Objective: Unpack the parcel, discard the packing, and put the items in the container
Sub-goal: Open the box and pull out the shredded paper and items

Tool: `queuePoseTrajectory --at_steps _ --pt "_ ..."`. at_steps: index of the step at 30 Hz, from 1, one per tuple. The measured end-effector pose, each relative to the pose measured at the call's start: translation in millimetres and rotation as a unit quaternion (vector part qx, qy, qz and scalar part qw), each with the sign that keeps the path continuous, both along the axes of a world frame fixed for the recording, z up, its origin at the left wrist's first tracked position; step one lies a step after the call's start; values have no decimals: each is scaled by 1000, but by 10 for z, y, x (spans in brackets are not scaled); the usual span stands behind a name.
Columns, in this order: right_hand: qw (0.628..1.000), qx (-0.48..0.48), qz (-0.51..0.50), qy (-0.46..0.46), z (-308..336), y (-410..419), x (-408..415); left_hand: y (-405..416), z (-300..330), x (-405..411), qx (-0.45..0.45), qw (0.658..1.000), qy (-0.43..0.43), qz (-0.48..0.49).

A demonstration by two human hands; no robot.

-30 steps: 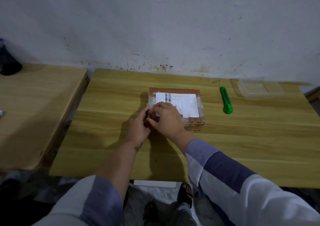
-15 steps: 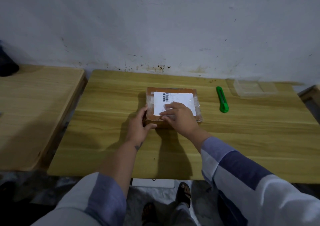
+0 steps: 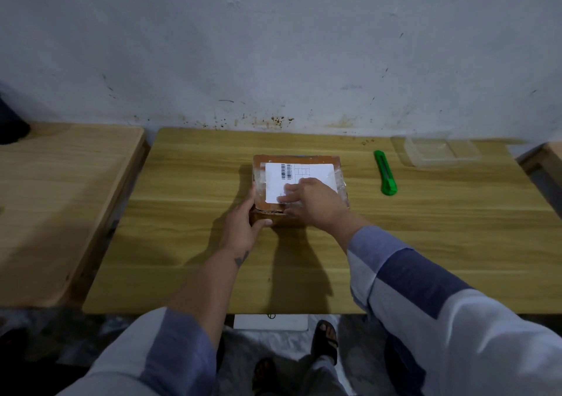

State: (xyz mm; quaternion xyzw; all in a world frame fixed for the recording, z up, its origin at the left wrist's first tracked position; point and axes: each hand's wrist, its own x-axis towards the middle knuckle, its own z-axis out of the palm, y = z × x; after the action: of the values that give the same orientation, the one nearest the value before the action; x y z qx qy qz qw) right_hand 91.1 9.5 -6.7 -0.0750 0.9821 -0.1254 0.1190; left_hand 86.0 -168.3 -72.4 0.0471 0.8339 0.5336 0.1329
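Brown taped cardboard parcel (image 3: pixel 299 182) sits under your hands: your left hand (image 3: pixel 243 225) clasps its near-left corner, your right hand's (image 3: pixel 316 202) fingers lie spread on its white label (image 3: pixel 299 178).

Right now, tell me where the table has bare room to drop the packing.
Bare wood lies left of the parcel and along the near table edge. It is crowded right: green utility knife, then clear container.
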Motion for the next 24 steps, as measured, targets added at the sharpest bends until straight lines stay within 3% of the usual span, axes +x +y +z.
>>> queuePoseTrajectory --at_steps 6,14,21,24 --pt "999 -17 -13 50 -106 -5 140 -11 93 4 -61 997 31 -20" --pt "991 -2 -20 135 -95 -23 174 44 90 29 -48 999 16 9" --pt "984 11 -20 178 39 -12 159 77 337 5 -41 996 82 19" --pt "983 -28 -22 177 97 -6 170 80 390 -75 -44 993 107 12"
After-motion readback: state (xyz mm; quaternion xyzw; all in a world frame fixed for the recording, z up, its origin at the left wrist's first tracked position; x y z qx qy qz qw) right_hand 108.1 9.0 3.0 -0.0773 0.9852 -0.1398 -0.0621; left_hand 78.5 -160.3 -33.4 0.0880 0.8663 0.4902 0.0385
